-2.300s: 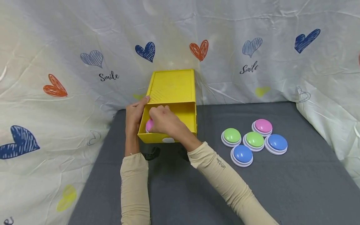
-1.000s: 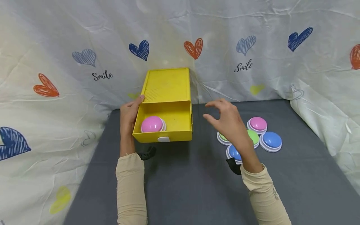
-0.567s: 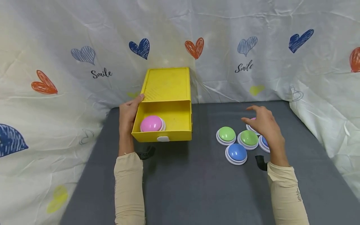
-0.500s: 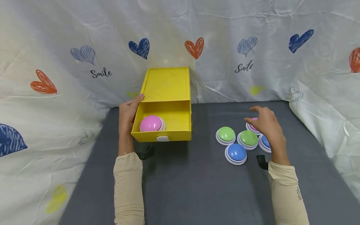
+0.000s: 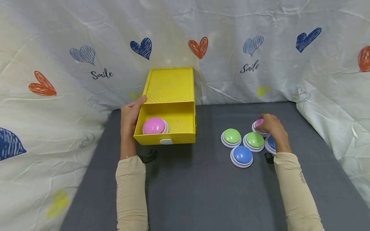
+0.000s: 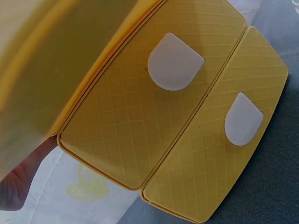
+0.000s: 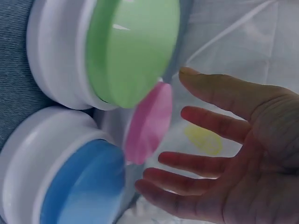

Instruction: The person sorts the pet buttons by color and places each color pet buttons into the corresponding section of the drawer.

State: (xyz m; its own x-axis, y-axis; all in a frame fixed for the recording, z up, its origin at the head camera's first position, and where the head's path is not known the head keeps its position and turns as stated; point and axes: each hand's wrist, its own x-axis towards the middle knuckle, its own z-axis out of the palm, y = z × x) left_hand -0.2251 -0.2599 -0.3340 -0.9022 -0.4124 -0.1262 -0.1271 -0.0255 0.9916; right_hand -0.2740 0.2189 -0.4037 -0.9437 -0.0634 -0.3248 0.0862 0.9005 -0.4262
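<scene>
A yellow drawer box (image 5: pixel 171 85) stands at the back of the table with its top drawer (image 5: pixel 185 138) pulled out. In that drawer lies a pink push button (image 5: pixel 154 125) on a white base. My left hand (image 5: pixel 130 117) holds the box's left side, thumb at the top edge. My right hand (image 5: pixel 273 126) is over a second pink push button (image 5: pixel 259 125), its fingers spread around the dome. The right wrist view shows the fingers straight, with a gap before this pink button (image 7: pixel 150 123). Beside it are two green push buttons (image 5: pixel 232 136) and two blue ones (image 5: pixel 242 154).
The left wrist view shows two closed lower drawers (image 6: pixel 117 126) with white tabs. A pale curtain (image 5: pixel 225 29) with printed hearts hangs behind and at the sides of the grey-covered table (image 5: pixel 202 192). A black wrist camera mount (image 5: pixel 148 156) sits below the left hand.
My right hand let go of the pink button in the drawer, moved right and came down over the other pink button. My left hand stays on the box.
</scene>
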